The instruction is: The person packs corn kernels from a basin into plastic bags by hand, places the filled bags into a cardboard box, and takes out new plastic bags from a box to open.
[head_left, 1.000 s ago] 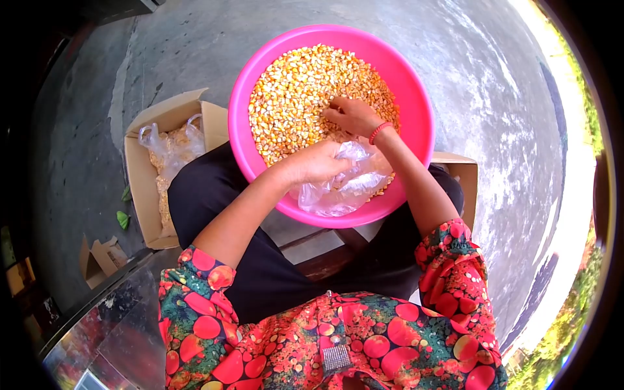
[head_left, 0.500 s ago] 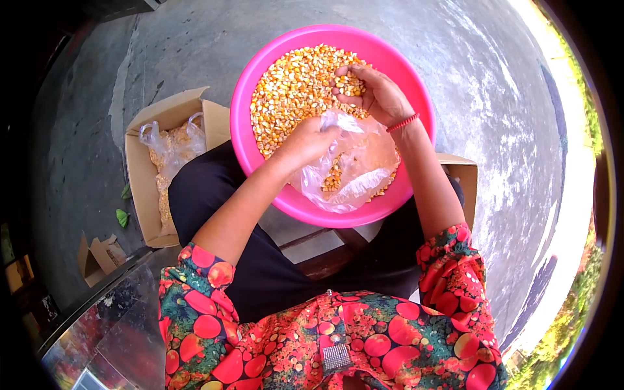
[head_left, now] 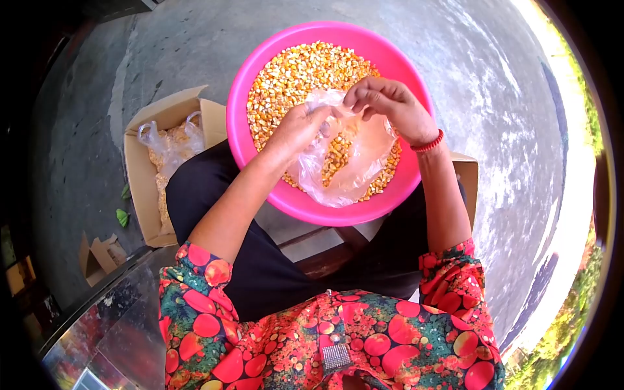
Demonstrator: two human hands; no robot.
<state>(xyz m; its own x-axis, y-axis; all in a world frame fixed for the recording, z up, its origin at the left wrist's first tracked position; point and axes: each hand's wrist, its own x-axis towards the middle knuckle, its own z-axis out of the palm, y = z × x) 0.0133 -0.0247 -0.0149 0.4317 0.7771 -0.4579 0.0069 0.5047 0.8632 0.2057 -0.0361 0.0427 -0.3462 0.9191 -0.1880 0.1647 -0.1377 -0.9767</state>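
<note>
A thin clear plastic bag (head_left: 361,170) lies on the corn kernels (head_left: 296,75) in a wide pink basin (head_left: 246,146), with its mouth spread and some kernels inside. My left hand (head_left: 296,133) pinches the bag's rim at its left side. Over the bag's mouth, my right hand (head_left: 396,109) is turned palm down, its fingers loosely bent and apart; no kernels show in it, though its palm is hidden. A red bead bracelet (head_left: 428,142) circles the right wrist.
The basin stands in front of my knees. At the left, an open cardboard box (head_left: 146,201) holds filled plastic bags (head_left: 172,146). Another cardboard box (head_left: 466,179) shows partly behind my right knee. A small torn carton (head_left: 101,259) lies on the concrete floor (head_left: 188,49).
My right hand has turned over from cupping a handful of kernels to palm down above the bag. More kernels show inside the bag. My left hand keeps its grip on the rim.
</note>
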